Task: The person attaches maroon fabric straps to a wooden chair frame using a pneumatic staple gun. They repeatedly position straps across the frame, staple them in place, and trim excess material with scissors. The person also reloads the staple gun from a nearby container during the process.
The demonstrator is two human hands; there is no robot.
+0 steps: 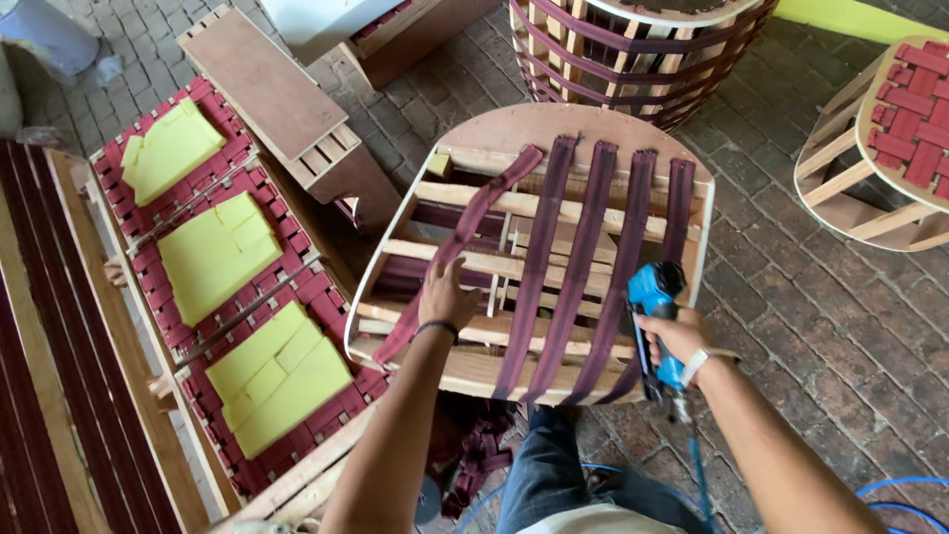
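Left hand (447,297) pulls maroon strap (465,247); right hand (674,336) grips blue stapler (654,316).

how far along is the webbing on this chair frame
Four maroon straps already run top to bottom across the wooden frame. The left hand is pulling a fifth strap, lying slanted, while the right hand holds a blue staple gun. No crosswise straps are woven in yet.
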